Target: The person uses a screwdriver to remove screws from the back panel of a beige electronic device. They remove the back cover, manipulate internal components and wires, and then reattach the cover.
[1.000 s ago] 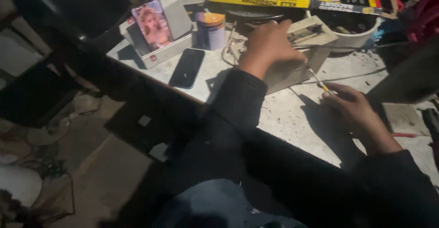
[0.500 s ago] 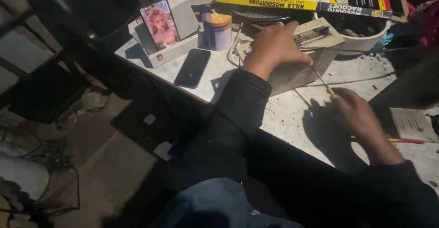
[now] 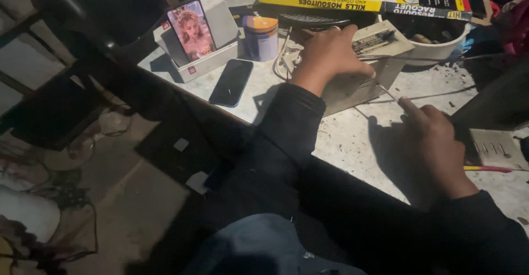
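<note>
Left hand (image 3: 330,54) pressed flat on top of the beige box (image 3: 361,68), steadying it on the table (image 3: 352,137). Right hand (image 3: 435,143) just beside the box, fingers closed on a thin screwdriver (image 3: 388,93), tip at the box's front face. Casing not yet opened, work seemingly early.

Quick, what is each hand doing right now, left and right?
Left hand: laid open on top of the beige box, steadying it.
Right hand: closed on a thin screwdriver, tip at the box.
</note>
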